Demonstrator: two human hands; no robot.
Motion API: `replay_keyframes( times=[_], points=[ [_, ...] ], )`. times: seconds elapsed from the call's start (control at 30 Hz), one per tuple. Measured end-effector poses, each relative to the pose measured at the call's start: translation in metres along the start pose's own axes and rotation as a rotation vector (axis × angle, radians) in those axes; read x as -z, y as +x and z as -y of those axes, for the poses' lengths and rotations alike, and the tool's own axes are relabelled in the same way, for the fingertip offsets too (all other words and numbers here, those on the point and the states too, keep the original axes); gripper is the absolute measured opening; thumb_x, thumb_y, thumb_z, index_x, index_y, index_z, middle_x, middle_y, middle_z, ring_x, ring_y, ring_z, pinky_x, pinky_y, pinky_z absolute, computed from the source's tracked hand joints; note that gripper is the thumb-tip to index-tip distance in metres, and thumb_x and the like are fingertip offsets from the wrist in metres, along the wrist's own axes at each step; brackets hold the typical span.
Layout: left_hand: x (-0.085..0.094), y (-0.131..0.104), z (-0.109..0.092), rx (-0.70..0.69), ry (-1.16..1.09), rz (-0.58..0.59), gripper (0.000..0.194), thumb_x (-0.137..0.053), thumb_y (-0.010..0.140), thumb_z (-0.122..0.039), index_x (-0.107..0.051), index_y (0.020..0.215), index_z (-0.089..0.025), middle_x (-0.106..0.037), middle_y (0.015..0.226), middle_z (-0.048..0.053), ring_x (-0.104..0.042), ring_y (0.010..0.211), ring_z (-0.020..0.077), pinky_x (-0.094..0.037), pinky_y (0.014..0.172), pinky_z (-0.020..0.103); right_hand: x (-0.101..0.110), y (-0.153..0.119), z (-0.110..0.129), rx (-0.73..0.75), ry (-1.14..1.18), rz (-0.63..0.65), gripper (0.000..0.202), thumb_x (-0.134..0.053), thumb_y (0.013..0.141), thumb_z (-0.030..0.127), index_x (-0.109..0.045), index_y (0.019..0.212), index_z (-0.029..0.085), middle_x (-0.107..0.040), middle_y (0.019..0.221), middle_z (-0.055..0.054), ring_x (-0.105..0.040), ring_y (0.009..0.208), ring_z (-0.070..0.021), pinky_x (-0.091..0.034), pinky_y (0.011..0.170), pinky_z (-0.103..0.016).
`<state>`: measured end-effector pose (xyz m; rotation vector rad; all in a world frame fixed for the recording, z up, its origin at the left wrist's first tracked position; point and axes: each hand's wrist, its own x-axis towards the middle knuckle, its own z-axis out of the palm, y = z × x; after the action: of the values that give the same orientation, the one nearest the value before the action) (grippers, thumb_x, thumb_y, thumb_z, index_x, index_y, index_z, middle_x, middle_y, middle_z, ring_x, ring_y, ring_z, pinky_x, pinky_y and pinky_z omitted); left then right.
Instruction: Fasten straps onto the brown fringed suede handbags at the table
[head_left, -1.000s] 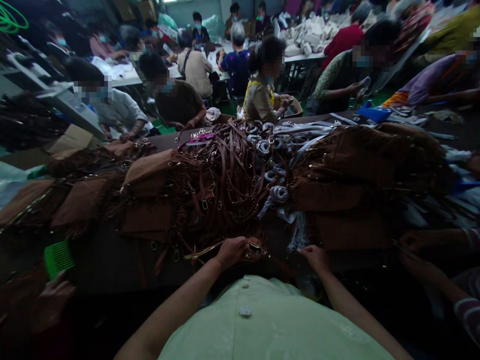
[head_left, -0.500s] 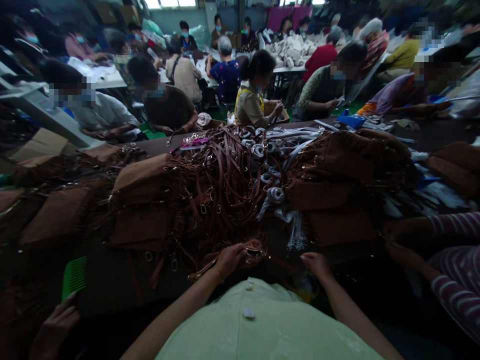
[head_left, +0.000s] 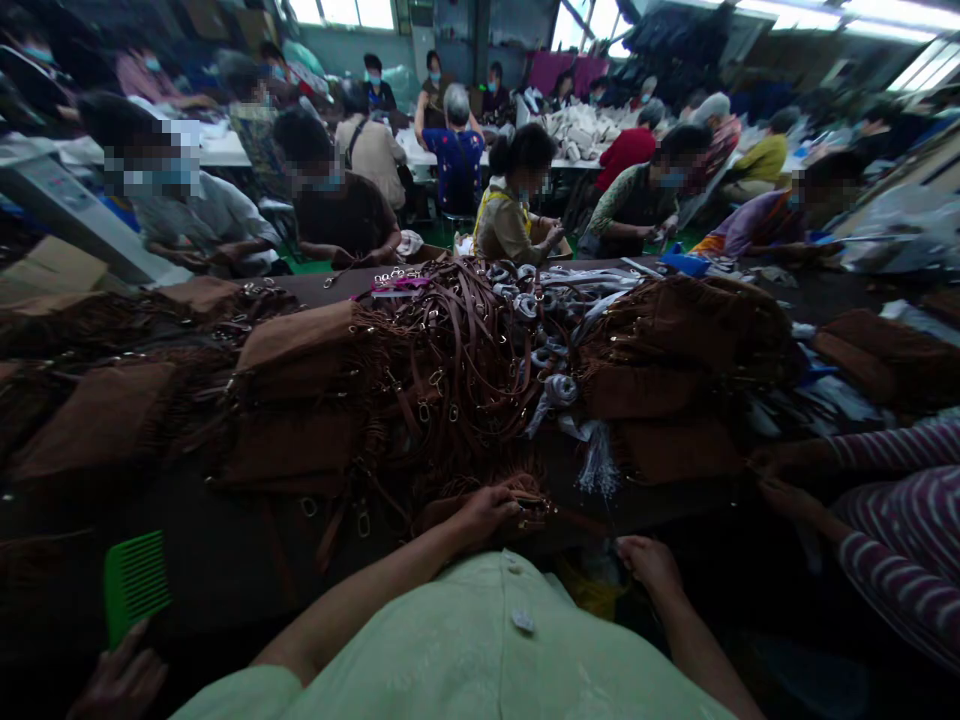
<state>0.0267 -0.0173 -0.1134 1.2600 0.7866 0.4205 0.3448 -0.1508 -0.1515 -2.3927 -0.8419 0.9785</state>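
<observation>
Brown fringed suede bag [head_left: 517, 500] lies at the near edge of the dark worktable [head_left: 225, 560], the left hand [head_left: 489, 513] clamped on it, wrist bent down. The right hand [head_left: 649, 560] hovers just right of that bag, its grip unclear. Beyond the bag, tangled brown leather straps [head_left: 457, 370] crowd the tabletop.

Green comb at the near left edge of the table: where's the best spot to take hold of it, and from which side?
Probably the solid spine of the green comb, along its lower near edge, coming from the near left. Its teeth point up and away, so the plain back faces that side. A co-worker's hand already sits just below it, so approach around that.
</observation>
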Motion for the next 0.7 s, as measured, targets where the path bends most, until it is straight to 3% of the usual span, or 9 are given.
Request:
replay_keyframes(
  times=[0.1, 0.23, 0.33, 0.43, 0.57, 0.7],
  points=[
    [0.002, -0.001, 0.002, 0.020, 0.012, -0.029, 0.041, -0.061, 0.076, -0.041, -0.068, 0.102, -0.011, -0.067, 0.091, 0.009, -0.057, 0.081, 0.0193, -0.044, 0.074, 0.029, 0.002, 0.003, -0.001, -0.059, 0.065, -0.014, 0.029, -0.059, 0.056, 0.042, -0.071, 0.068, 0.018, -0.070, 0.065, -0.006, -0.064, 0.060, -0.0200, -0.044, 0.047, -0.024],
    [0.001, -0.002, 0.005, 0.008, -0.033, 0.000, 0.043, -0.062, 0.075, -0.042, -0.067, 0.105, -0.011, -0.067, 0.085, 0.007, -0.057, 0.076, 0.0175, -0.044, 0.070, 0.028, 0.005, 0.002, 0.000, -0.201, 0.276, -0.134, 0.041, -0.065, 0.051, 0.042, -0.070, 0.078, 0.012, -0.070, 0.072, -0.011, -0.065, 0.064, -0.0212, -0.046, 0.049, -0.026],
    [-0.001, -0.001, 0.008, 0.027, -0.080, 0.000, 0.045, -0.063, 0.074, -0.044, -0.067, 0.103, -0.010, -0.067, 0.082, 0.007, -0.056, 0.073, 0.0165, -0.044, 0.068, 0.027, 0.009, -0.006, 0.005, -0.195, 0.320, -0.163, 0.043, -0.067, 0.050, 0.043, -0.070, 0.078, 0.011, -0.069, 0.069, -0.010, -0.063, 0.061, -0.0202, -0.047, 0.049, -0.026],
    [-0.002, -0.002, 0.008, 0.051, -0.122, -0.017, 0.045, -0.066, 0.071, -0.046, -0.068, 0.096, -0.008, -0.066, 0.081, 0.008, -0.056, 0.071, 0.0162, -0.043, 0.068, 0.028, 0.009, -0.021, 0.022, -0.053, 0.275, -0.045, 0.043, -0.068, 0.050, 0.047, -0.071, 0.076, 0.013, -0.068, 0.065, -0.008, -0.062, 0.059, -0.0192, -0.048, 0.052, -0.027],
    [0.001, -0.008, 0.002, 0.020, -0.202, 0.081, 0.043, -0.069, 0.068, -0.045, -0.069, 0.090, -0.008, -0.066, 0.096, 0.012, -0.057, 0.078, 0.0172, -0.043, 0.072, 0.028, 0.000, -0.054, 0.057, 0.164, 0.119, 0.154, 0.037, -0.066, 0.055, 0.048, -0.072, 0.071, 0.016, -0.069, 0.070, -0.006, -0.062, 0.065, -0.0193, -0.047, 0.060, -0.026],
    [0.003, -0.011, -0.001, 0.018, -0.218, 0.126, 0.040, -0.072, 0.066, -0.041, -0.069, 0.088, -0.008, -0.063, 0.109, 0.015, -0.057, 0.085, 0.0196, -0.042, 0.079, 0.031, -0.006, -0.085, 0.084, 0.243, -0.049, 0.280, 0.029, -0.063, 0.057, 0.044, -0.071, 0.064, 0.017, -0.069, 0.067, -0.005, -0.062, 0.067, -0.0197, -0.045, 0.062, -0.025]
  ],
)
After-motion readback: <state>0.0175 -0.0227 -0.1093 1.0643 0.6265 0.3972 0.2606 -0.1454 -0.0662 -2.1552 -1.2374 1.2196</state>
